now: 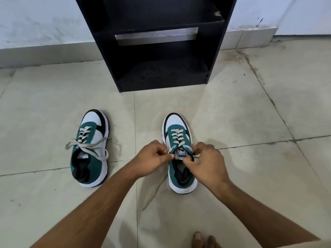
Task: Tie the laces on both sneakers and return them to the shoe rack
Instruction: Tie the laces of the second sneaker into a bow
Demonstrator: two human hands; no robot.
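Note:
Two green, white and black sneakers stand on the tiled floor, toes pointing at the black shoe rack [211,68]. The left sneaker [90,167] has loose beige laces [87,145] spread across its top and sides. The right sneaker [176,126] is between my hands. My left hand [152,158] pinches a lace end at the left of its tongue. My right hand [206,161] pinches the lace at the right of the tongue. My fingers hide most of the lace ends.
The rack stands against a pale wall, with its low shelf [161,76] open toward me. Bare toes [204,239] show at the bottom edge. Floor tiles [250,113] surround both shoes.

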